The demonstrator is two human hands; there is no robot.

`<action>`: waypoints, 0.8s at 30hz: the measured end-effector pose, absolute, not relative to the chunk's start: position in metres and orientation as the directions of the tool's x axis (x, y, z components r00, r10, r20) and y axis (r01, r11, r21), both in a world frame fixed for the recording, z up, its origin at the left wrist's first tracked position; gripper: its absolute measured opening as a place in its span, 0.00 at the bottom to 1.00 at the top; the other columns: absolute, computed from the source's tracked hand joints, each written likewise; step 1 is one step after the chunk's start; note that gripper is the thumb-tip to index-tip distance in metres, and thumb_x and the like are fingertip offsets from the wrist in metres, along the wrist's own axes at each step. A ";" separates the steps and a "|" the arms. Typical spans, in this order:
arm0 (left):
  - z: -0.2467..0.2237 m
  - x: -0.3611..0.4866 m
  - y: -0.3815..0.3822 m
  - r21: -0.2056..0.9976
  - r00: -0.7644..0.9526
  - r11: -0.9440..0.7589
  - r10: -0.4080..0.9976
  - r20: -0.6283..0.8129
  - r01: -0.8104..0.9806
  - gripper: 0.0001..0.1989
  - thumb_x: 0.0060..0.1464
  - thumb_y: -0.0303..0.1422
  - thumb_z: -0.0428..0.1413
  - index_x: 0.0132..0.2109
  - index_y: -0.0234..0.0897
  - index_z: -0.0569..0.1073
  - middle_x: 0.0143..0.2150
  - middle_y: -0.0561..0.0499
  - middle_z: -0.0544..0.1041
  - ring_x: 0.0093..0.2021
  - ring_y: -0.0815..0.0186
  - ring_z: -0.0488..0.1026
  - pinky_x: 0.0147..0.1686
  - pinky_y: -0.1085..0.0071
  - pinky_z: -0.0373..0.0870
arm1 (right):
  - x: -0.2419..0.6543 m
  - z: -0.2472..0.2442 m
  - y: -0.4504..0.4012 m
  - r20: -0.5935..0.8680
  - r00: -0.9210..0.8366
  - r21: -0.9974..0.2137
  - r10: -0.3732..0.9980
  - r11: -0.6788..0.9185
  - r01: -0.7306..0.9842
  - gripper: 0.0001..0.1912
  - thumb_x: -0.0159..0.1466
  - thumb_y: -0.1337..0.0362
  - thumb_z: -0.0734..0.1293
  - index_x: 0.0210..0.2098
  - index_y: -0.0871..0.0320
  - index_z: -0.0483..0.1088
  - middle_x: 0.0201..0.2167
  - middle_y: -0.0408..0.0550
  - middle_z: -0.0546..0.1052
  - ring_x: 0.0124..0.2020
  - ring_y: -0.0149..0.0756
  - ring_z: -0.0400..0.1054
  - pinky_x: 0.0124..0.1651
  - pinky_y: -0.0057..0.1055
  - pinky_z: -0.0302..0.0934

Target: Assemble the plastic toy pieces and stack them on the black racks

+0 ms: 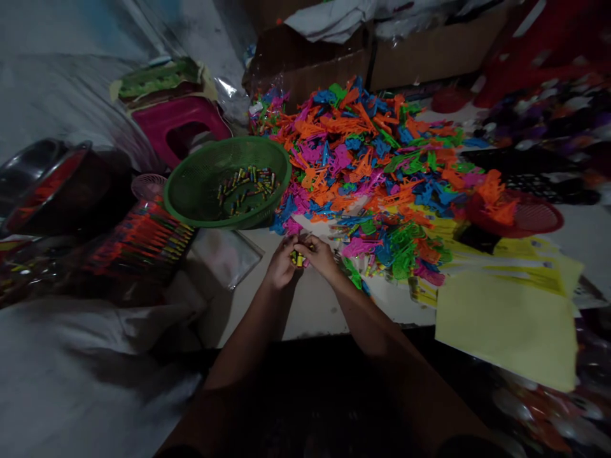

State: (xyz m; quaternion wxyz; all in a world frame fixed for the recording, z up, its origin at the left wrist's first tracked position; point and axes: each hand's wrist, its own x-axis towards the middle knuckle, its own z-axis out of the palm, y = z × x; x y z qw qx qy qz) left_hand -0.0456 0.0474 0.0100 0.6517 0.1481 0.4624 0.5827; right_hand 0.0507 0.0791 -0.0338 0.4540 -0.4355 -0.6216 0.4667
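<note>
My left hand [280,262] and my right hand [321,256] meet above the white table [305,312]. Between them sit several small yellow cylindrical pieces [298,259], partly hidden by my fingers. The left hand is curled round these pieces, and the right hand's fingers close over them from the other side. Just beyond my hands, to the left, stands a green plastic basket [191,191] with several similar small coloured cylinders [245,184] in it. A big heap of orange, blue, pink and green plastic pieces [353,152] spreads ahead and to the right.
Yellow paper sheets [506,324] overhang the table's right front edge. A red basket [539,216] holds orange pieces. At left are metal bowls [48,191], bagged orange toys [138,245] and a pink stool [157,127]. Cardboard boxes [429,57] line the back.
</note>
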 end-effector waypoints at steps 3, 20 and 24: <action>0.012 -0.035 0.045 0.813 -0.228 0.157 0.914 -0.334 -0.560 0.10 0.48 0.35 0.57 0.38 0.36 0.69 0.29 0.55 0.73 0.28 0.72 0.71 0.27 0.77 0.66 | 0.051 -0.032 0.076 0.196 -0.179 -0.956 0.964 0.229 0.184 0.15 0.54 0.50 0.63 0.28 0.56 0.66 0.26 0.42 0.71 0.29 0.30 0.64 0.33 0.26 0.58; 0.005 -0.033 0.045 0.853 -0.328 0.103 0.894 -0.305 -0.512 0.12 0.45 0.40 0.58 0.32 0.35 0.69 0.26 0.53 0.72 0.26 0.72 0.70 0.28 0.76 0.65 | 0.061 -0.033 0.082 0.198 -0.225 -0.972 0.954 0.221 0.084 0.15 0.54 0.51 0.63 0.25 0.57 0.68 0.20 0.42 0.71 0.23 0.32 0.64 0.27 0.28 0.59; 0.017 -0.034 0.038 0.802 -0.130 0.348 0.878 -0.460 -0.486 0.22 0.48 0.51 0.51 0.32 0.34 0.71 0.22 0.51 0.72 0.19 0.70 0.68 0.19 0.75 0.62 | 0.058 -0.031 0.082 0.084 -0.337 -0.996 0.938 0.086 -0.007 0.15 0.48 0.52 0.67 0.27 0.57 0.69 0.22 0.40 0.71 0.24 0.30 0.64 0.27 0.27 0.59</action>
